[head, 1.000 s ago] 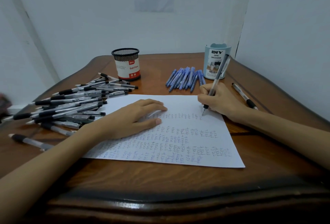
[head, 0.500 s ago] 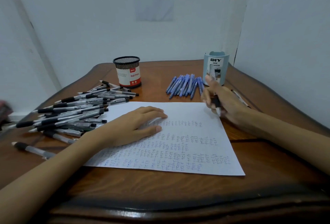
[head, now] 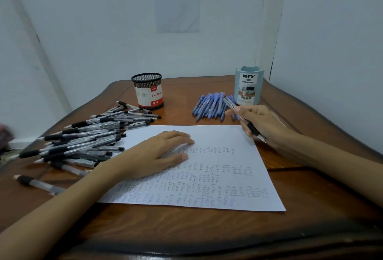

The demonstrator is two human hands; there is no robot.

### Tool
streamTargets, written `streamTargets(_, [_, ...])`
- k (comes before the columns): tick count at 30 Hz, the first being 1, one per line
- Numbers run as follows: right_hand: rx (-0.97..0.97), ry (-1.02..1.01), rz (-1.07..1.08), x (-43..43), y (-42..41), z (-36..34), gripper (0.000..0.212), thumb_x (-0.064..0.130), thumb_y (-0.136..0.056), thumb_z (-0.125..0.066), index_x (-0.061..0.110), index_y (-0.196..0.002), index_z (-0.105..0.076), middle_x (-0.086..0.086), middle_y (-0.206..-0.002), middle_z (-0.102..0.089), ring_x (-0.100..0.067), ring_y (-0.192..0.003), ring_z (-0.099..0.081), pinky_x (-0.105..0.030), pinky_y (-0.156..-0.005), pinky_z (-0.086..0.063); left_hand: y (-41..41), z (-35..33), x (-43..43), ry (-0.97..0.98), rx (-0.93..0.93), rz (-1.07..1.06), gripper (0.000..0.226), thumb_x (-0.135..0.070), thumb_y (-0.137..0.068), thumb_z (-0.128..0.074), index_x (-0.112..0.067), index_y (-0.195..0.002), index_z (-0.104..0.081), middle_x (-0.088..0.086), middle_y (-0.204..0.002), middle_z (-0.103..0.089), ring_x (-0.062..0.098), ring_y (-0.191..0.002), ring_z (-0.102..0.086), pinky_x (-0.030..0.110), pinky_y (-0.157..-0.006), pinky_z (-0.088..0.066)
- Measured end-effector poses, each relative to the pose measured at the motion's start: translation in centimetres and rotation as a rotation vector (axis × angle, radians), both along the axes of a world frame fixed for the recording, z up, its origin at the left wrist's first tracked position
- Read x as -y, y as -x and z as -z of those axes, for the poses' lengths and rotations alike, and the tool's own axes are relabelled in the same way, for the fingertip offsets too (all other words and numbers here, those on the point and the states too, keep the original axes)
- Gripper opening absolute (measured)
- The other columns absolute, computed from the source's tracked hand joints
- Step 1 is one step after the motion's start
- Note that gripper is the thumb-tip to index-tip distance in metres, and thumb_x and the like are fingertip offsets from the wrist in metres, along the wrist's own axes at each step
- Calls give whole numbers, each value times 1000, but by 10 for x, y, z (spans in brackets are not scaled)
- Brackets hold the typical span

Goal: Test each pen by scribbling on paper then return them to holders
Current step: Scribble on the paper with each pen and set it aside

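Change: right grip [head: 263, 122], clasping black pen [head: 253, 129], lifted off paper [head: 228, 176].
Left grip [head: 157, 154]: flat on paper.
My read: scribble finished.

Lying on one table [head: 186, 228]: one paper [head: 207, 135], black-grip pens [head: 87, 137] heaped well past twenty, overlapping too much for exact counting, and roughly a dozen blue pens [head: 209, 104]. Standing behind, two in all: one mesh holder [head: 148, 91], one pale-blue holder [head: 248, 87]. Being gripped: one single pen [head: 253, 130].

Home desk corner, wooden table [head: 207, 237], white walls [head: 103, 31] — taped notice [head: 178, 0], pen holders [head: 147, 90]
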State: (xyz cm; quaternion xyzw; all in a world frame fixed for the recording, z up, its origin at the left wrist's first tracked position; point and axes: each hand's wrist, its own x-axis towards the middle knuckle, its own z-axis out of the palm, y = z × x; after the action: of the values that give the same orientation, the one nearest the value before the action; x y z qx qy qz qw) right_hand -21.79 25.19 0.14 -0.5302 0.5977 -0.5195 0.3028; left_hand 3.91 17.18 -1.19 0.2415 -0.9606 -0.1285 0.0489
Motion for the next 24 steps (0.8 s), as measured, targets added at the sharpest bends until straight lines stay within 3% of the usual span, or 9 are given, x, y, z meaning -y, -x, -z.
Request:
streamTargets(7, [62, -54, 11, 0, -5, -4, 7, 23, -87, -61, 22, -94, -62, 4, -40, -42, -6, -33, -32, -16, -33, -30, 0, -1, -1, -5, -3, 3, 52, -55, -88, -32, -41, -138, -34, -21, -145, -31, -8, -128, -27, 10, -101, -21])
streamTargets(11, [249, -73, -27, -1, -3, -6, 28, 38, -90, -52, 13, -96, -63, 2, -43, -33, -6, -34, -24, -15, -33, -21, 0, 0, 0, -3, 2, 1, 51, -55, -89, -32, -41, -138, -34, -21, -146, -30, -8, -128, -27, 10, -101, -20])
streamTargets(13, [276, -60, -46, -1, -2, -6, 42, 45, -94, -41, 10, -99, -64, 0, -43, -32, -7, -33, -28, -15, -34, -26, 0, 0, 0, -1, 3, 2, 52, -55, -89, -32, -41, -139, -34, -21, -146, -30, -7, -128, -27, 10, -101, -20])
streamTargets(15, [198, -63, -13, -1, -3, -6, 45, 46, -96, -38, 10, -104, -65, -14, -52, -39, -19, -46, -52, -27, -53, -54, 0, 0, 0, -1, 3, 2, 52, -55, -89, -32, -41, -138, -34, -21, -146, -30, -8, -127, -26, 8, -100, -19])
streamTargets(16, [152, -72, 29, -1, -4, -6, 42, 45, -96, -41, 13, -100, -67, -19, -64, -40, -26, -57, -57, -42, -77, -57, 0, 0, 0, -3, 4, 3, 52, -56, -88, -32, -41, -138, -34, -21, -146, -30, -9, -127, -26, 9, -100, -19])
streamTargets(17, [126, -75, 68, -2, -6, -7, 37, 43, -95, -44, 16, -94, -68, -24, -73, -39, -25, -56, -54, -50, -87, -53, 0, 0, 0, -6, 3, 4, 52, -56, -88, -31, -41, -138, -34, -21, -146, -30, -9, -127, -26, 9, -101, -20])
streamTargets(18, [114, -64, 90, -2, -6, -7, 33, 41, -95, -47, 18, -88, -68, -27, -76, -39, -17, -47, -45, -46, -77, -54, 0, 0, 0, -8, 2, 4, 52, -56, -88, -31, -41, -138, -34, -21, -145, -30, -8, -127, -26, 10, -101, -20])
streamTargets(20, [78, -19, 98, -2, -4, -7, 28, 37, -94, -49, 19, -85, -69, -16, -66, -42, -8, -37, -34, -26, -48, -38, 1, 0, 0, -10, 2, 6, 52, -56, -87, -31, -42, -138, -34, -21, -145, -30, -9, -127, -26, 9, -100, -19])
streamTargets(24, [-249, -13, 150, -5, 13, -15, 33, 37, -96, -45, 16, -95, -71, -10, -59, -50, -13, -43, -39, -15, -41, -33, 1, 0, 0, -7, 3, 8, 53, -57, -87, -31, -41, -138, -34, -22, -145, -30, -9, -127, -26, 9, -101, -20])
